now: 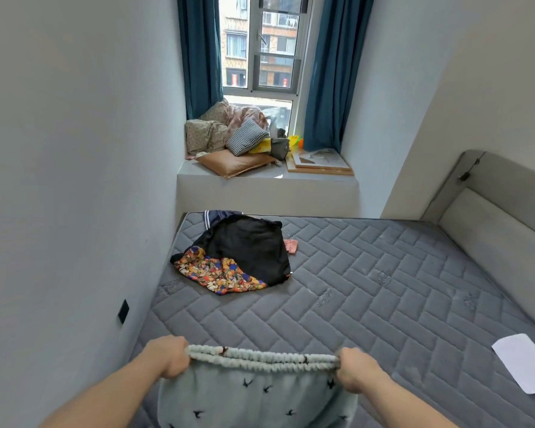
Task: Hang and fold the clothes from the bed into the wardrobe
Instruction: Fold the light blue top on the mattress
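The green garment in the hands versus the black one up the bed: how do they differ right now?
The green garment is pale with small dark bird prints; the black garment is plain. The green one is held up, its elastic waistband stretched between the left hand and right hand; the black one lies loose and rumpled on the mattress, partly over a patterned cloth. Neither is folded yet.

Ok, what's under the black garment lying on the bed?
A colourful patterned cloth sticks out from under the black garment at its near edge, and a navy striped piece shows at its far edge. Anything else beneath is covered.
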